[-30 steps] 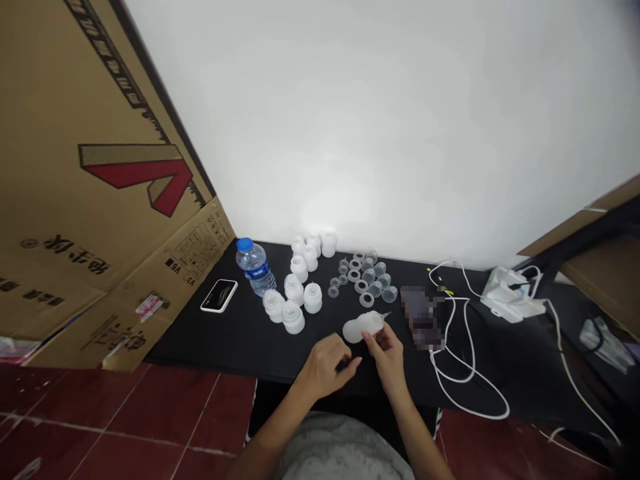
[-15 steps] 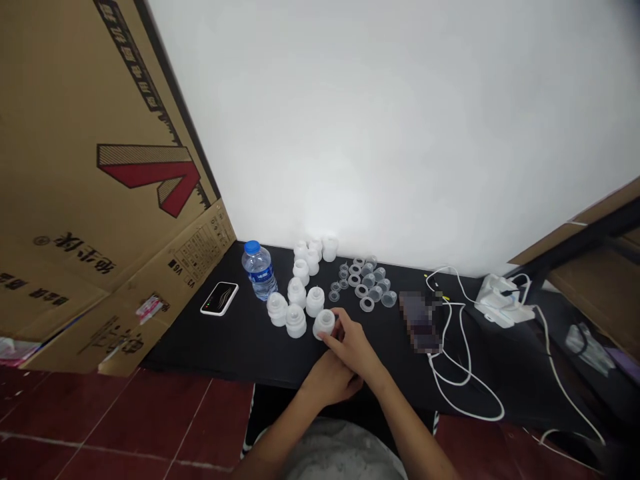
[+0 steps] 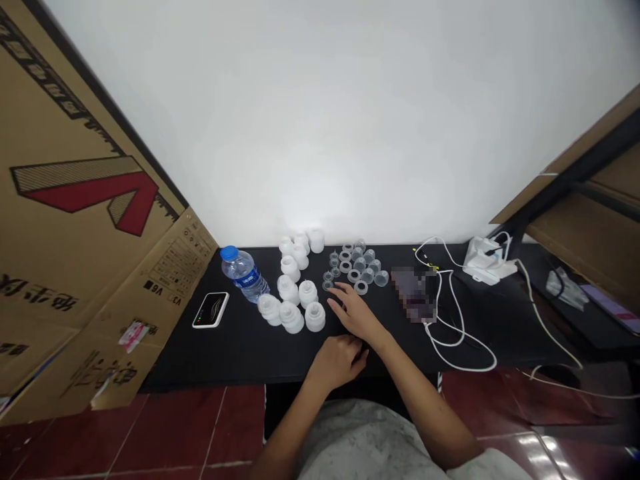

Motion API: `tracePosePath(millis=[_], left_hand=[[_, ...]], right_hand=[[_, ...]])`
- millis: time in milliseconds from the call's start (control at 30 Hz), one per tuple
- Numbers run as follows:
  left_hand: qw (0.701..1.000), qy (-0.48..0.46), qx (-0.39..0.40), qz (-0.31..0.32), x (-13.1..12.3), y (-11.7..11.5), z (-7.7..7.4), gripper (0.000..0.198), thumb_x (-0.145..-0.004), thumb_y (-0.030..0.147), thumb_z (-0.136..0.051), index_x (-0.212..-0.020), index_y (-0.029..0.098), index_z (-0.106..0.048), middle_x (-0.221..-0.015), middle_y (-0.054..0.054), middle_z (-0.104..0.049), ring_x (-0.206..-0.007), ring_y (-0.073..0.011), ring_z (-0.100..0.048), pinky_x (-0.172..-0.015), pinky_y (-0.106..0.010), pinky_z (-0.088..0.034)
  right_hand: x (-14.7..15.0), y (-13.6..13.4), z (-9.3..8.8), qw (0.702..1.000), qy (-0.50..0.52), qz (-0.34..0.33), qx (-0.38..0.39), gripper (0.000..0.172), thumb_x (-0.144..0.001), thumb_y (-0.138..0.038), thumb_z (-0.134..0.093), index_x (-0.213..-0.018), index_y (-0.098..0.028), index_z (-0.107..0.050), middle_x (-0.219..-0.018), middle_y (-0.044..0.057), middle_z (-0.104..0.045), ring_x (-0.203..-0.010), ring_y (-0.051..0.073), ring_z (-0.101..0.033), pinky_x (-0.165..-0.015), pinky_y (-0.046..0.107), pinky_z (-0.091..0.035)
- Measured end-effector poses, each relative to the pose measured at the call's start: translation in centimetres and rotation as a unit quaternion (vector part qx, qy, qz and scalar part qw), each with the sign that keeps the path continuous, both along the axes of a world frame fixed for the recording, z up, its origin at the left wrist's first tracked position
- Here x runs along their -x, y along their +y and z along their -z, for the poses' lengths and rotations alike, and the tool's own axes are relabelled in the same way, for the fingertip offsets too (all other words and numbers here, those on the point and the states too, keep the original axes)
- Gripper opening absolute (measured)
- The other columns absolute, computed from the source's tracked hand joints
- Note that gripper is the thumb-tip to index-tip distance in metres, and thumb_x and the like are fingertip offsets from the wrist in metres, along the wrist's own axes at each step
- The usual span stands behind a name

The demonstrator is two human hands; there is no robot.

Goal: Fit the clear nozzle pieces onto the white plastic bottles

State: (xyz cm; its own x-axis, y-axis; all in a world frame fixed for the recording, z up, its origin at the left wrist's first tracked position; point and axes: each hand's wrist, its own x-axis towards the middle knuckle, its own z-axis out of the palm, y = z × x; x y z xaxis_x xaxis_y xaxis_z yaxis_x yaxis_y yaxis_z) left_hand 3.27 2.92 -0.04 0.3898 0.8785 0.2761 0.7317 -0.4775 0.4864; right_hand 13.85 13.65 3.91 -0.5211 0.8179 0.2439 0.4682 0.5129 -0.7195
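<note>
My right hand point(image 3: 356, 313) hovers over the black table with fingers stretched out and apart, holding nothing visible. Its fingertips are beside the nearest of several small translucent valve-like pieces point(image 3: 335, 272); I cannot tell whether they touch. Low at the table's front edge, my left hand point(image 3: 336, 362) has its fingers curled in; what it holds, if anything, is hidden. Left of my right hand stands a white plastic threaded collar point(image 3: 315, 317), one of several white bottle-neck-like parts. Clear rings point(image 3: 361, 287) and clear domed caps point(image 3: 381, 278) lie in rows behind my right hand.
A water bottle point(image 3: 245, 273) with a blue cap and a white device point(image 3: 211, 310) stand at left beside a large cardboard box point(image 3: 85, 267). On the right are a blurred-out phone point(image 3: 413, 293), white cables point(image 3: 463, 369) and a power strip point(image 3: 486, 261). A white wall point(image 3: 320, 120) rises behind.
My right hand has let go of the front white collar and moved away toward the small clear pieces. The collar stays standing with the others. The whole view has shifted slightly.
</note>
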Motion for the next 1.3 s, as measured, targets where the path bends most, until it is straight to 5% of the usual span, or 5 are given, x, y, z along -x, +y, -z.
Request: tracePosePath(millis=[233,567,800,1133,1300], left_hand=[[1.0,-0.001,0.004,-0.002,0.2,0.0,0.4,0.01,-0.096,0.019,-0.068,-0.086,0.02,-0.069,-0.084,-0.008,-0.078,-0.076,-0.0258,-0.076,-0.067,-0.035,-0.054],[1.0,-0.017,-0.003,-0.01,0.1,-0.1,0.0,0.022,-0.101,0.021,-0.063,-0.079,0.022,-0.062,-0.076,-0.005,-0.071,-0.069,-0.0218,-0.07,-0.063,-0.034,-0.05],[0.999,-0.033,-0.02,-0.013,0.1,-0.2,-0.2,0.026,-0.102,0.019,-0.06,-0.077,0.024,-0.056,-0.071,-0.001,-0.064,-0.065,-0.0191,-0.065,-0.059,-0.032,-0.045],[0.999,-0.028,-0.037,-0.015,0.1,-0.1,-0.1,0.031,-0.106,0.02,-0.054,-0.076,0.024,-0.055,-0.07,-0.002,-0.063,-0.063,-0.0176,-0.062,-0.057,-0.032,-0.044],[0.991,-0.063,-0.099,-0.071,0.5,-0.4,-0.1,0.029,-0.107,0.019,-0.053,-0.078,0.024,-0.058,-0.073,-0.004,-0.06,-0.072,-0.0202,-0.063,-0.064,-0.032,-0.049]], right_hand=[[2.8,1.2,2.3,0.999,-0.04,-0.003,-0.034,0.045,-0.107,-0.027,-0.061,-0.151,-0.018,-0.063,-0.155,0.02,-0.058,-0.144,0.034,-0.058,-0.121,0.052,-0.049],[-2.5,-1.4,0.5,0.993,0.097,0.065,0.0,0.036,-0.107,-0.032,-0.059,-0.142,-0.027,-0.068,-0.141,0.013,-0.066,-0.079,0.019,-0.067,-0.081,0.039,-0.062],[-8.4,-2.4,1.8,0.979,0.087,0.178,-0.045,0.026,-0.109,-0.035,-0.056,-0.125,-0.023,-0.072,-0.129,0.014,-0.069,-0.08,0.021,-0.065,-0.082,0.041,-0.059],[-5.8,1.0,0.2,0.942,-0.189,0.187,-0.203,0.02,-0.1,-0.025,-0.072,-0.117,-0.027,-0.081,-0.128,0.017,-0.065,-0.109,0.037,-0.055,-0.092,0.052,-0.049],[-5.0,-0.8,-0.1,0.94,-0.232,0.124,-0.215,0.012,-0.097,-0.024,-0.076,-0.108,-0.026,-0.082,-0.151,0.015,-0.058,-0.124,0.042,-0.05,-0.097,0.056,-0.046]])
